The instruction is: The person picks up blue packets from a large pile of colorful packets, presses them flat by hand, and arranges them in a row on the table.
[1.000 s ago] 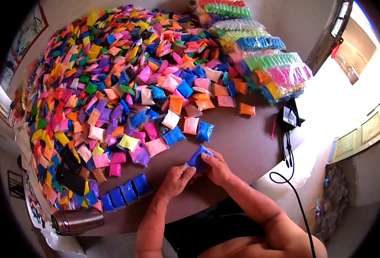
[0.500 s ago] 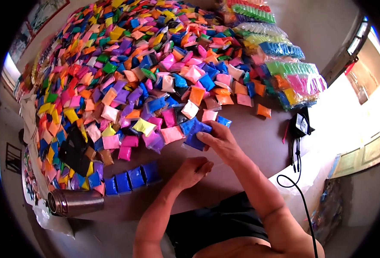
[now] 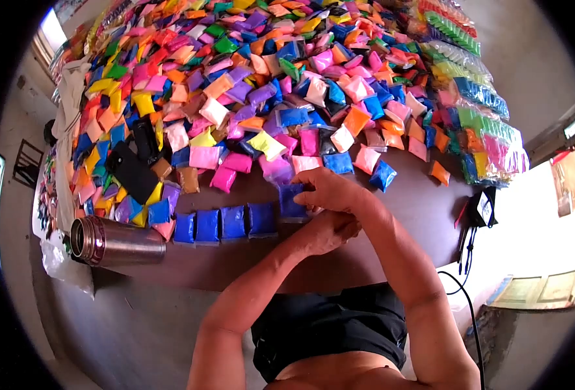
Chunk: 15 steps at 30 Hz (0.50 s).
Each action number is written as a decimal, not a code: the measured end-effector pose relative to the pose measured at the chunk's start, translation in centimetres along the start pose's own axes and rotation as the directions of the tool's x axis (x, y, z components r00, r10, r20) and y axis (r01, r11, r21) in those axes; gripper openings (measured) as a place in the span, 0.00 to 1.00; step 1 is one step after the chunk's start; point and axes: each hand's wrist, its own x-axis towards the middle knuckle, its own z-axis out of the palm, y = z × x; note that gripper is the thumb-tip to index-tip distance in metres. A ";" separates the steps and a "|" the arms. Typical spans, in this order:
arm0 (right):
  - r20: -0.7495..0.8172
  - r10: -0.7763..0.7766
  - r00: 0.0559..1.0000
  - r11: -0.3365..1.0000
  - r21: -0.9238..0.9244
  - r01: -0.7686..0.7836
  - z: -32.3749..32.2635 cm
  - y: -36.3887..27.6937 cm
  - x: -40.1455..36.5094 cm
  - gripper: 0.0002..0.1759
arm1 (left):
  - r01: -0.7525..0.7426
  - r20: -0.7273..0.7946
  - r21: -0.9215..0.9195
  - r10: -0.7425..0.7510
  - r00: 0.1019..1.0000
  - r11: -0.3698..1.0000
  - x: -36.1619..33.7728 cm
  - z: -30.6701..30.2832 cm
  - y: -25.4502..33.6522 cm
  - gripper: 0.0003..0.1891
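Right hand has fingers on the upper right part of a blue packet, pinched, by the look of it; underside of the grip hidden. Packet is at the table, right end of a row of four blue packets, just beside the last one. Left hand is half curled, nearer the body, fingers partly under the right wrist; can't tell if it holds anything or if the two touch. Steel flask lies on its side left of the row, mouth pointing left. Black phone rests on packets above the flask. Big multicolour pile behind.
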 end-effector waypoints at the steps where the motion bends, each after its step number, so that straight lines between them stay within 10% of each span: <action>1: 0.029 0.010 1.000 1.000 -0.026 -0.009 0.1 0.3 0.3 0.26 | 0.001 -0.007 -0.005 -0.001 1.000 1.000 -0.1 0.1 -0.2 0.10; 15: -0.085 -0.107 0.991 0.849 -0.526 0.046 0.9 0.0 0.6 0.23 | -0.011 0.005 0.085 0.010 1.000 0.996 -0.3 0.1 -0.8 0.14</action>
